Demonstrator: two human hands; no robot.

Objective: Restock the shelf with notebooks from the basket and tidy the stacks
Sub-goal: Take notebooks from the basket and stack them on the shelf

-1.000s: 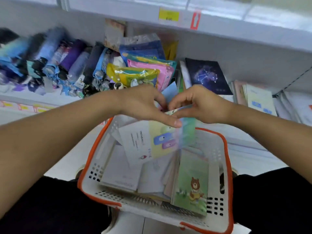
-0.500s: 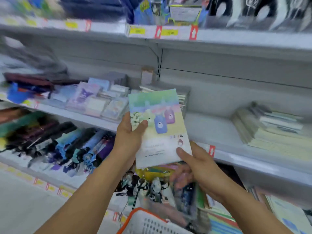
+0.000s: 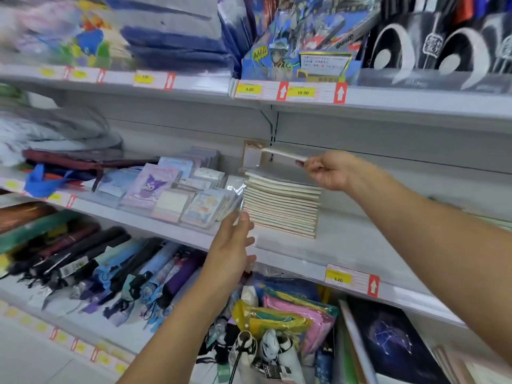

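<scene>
Shelf [image 3: 346,242]: sticker packs [image 3: 177,195] crowd the notebook stack's [image 3: 279,209] left side.

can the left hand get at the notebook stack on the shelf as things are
Probably yes: the left hand is open beside the stack's near left corner, nothing between them. The right hand holds a notebook above it.

hands [image 3: 328,170]: 2 | notebook stacks [image 3: 281,206]: 1 | held notebooks [image 3: 282,154]: 1 | readable price tags [image 3: 338,279]: 3
</scene>
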